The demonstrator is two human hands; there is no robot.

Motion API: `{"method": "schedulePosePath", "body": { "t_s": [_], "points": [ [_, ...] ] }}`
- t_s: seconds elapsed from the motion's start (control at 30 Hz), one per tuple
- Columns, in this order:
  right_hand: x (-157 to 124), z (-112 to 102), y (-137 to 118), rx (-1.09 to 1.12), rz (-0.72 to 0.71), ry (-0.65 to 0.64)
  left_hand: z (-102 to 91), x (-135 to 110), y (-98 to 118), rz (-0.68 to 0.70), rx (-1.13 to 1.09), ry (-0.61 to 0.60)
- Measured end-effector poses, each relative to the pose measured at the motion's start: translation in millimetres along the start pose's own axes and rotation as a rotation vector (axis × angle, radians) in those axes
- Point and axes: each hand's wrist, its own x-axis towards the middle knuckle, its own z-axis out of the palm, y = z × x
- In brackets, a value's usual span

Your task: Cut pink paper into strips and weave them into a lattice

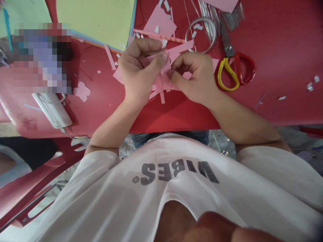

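Note:
My left hand (138, 67) is closed, thumb against fingers, on a piece of pink paper (161, 75). From the other side, the thumb and fingertips of my right hand (194, 74) pinch the same paper. The fingers cover part of it, so its full shape cannot be made out. Pink strips and offcuts lie beneath and around both hands. Just beyond my fingers is a pink pencil (158, 35) beside a roll of tape (201, 35). Scissors (230, 64) with one yellow and one red handle loop rest to the right of my right hand.
Stacked coloured sheets (98, 23), yellow on top, lie at the back left. A white power strip (52, 111) with a cable sits near the table's left front edge. Clear-wrapped thin sticks (210, 18) lie behind the tape. Paper scraps dot the red table (280, 60).

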Motion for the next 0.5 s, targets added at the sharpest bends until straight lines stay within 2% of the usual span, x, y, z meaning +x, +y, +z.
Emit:
{"method": "schedulePosePath", "body": {
  "t_s": [0.1,0.33,0.5],
  "points": [
    [-1,0,-3,0.014,-0.042,0.004,1.8,-1,4,-0.062,-0.008,0.004],
    [-1,-3,-13,-0.065,-0.016,-0.059,9.1,-5,18,-0.017,-0.003,0.041],
    [-3,-3,-12,-0.027,-0.087,-0.084,20.1,-12,34,-0.074,-0.035,0.088]
  ]
}}
